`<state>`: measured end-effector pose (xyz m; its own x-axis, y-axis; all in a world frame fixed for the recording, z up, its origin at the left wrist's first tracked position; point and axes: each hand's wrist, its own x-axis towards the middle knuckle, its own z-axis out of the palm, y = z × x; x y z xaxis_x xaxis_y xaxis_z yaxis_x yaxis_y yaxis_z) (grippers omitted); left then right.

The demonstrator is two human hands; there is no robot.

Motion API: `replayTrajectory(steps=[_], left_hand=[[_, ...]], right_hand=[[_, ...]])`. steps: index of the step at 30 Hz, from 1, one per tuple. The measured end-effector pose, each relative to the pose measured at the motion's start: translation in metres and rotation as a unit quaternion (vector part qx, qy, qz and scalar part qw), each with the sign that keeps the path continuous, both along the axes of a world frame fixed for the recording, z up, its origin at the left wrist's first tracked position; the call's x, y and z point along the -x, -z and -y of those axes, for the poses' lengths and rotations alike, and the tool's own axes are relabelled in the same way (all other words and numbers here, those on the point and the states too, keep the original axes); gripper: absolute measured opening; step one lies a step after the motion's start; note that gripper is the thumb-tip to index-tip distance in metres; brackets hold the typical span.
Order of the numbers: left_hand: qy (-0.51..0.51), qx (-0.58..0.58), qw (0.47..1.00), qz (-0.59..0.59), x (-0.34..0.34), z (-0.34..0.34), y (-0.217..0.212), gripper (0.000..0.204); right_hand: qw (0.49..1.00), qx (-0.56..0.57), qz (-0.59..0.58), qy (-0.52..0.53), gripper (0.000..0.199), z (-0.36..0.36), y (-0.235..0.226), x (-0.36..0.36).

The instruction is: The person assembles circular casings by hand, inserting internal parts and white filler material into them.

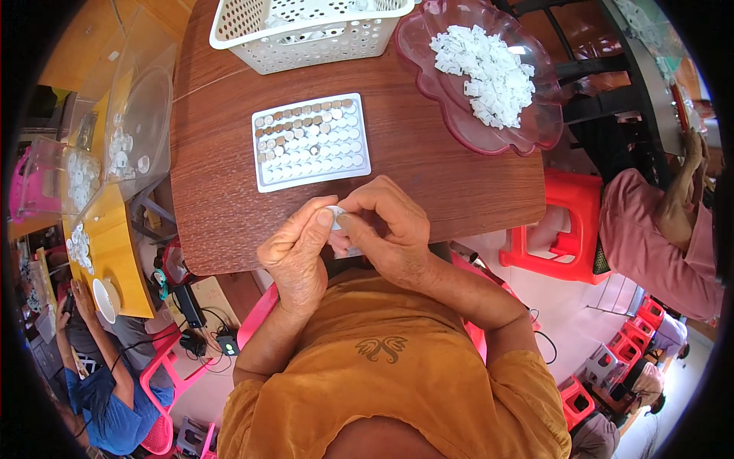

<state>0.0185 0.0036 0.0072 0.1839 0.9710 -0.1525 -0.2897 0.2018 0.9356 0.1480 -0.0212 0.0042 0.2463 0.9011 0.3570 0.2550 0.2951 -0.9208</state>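
Grip: both hands, left hand point(294, 252) and right hand point(390, 229), pinch one small white piece point(334, 213) at the worktop's near edge; a loosened pinch could drop it.

head-worn fisheye, looking steeply down, close over table point(229, 191)

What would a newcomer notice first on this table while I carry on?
Both hands, left hand and right hand, pinch one small white piece at the table's near edge. Just beyond lies a white grid tray, partly filled. A pink dish heaped with white pieces sits far right.
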Motion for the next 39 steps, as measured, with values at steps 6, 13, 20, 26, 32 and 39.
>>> replayTrajectory(steps=[6,13,20,26,32,39], left_hand=[[0.054,0.043,0.998,0.000,0.005,0.000,0.000,0.030],[0.064,0.060,0.996,-0.027,0.010,0.004,0.010,0.030],[0.094,0.062,0.991,-0.066,0.037,-0.004,-0.012,0.030],[-0.197,-0.222,0.887,-0.354,0.111,-0.084,-0.073,0.032],[-0.223,-0.300,0.843,-0.387,0.210,-0.182,-0.082,0.038],[-0.259,-0.340,0.621,-0.657,0.238,-0.220,-0.085,0.048]], right_hand=[[0.968,0.140,-0.205,-0.029,0.006,0.000,0.006,0.003],[0.945,0.167,-0.278,-0.046,0.005,0.008,-0.004,0.008],[0.971,0.177,-0.146,-0.065,0.007,0.013,0.002,0.007],[0.996,0.089,-0.005,-0.028,0.008,0.000,-0.016,-0.017],[0.995,-0.033,0.087,0.035,0.008,-0.042,-0.054,-0.048],[0.955,-0.144,0.235,0.105,0.004,-0.144,-0.088,-0.085]])
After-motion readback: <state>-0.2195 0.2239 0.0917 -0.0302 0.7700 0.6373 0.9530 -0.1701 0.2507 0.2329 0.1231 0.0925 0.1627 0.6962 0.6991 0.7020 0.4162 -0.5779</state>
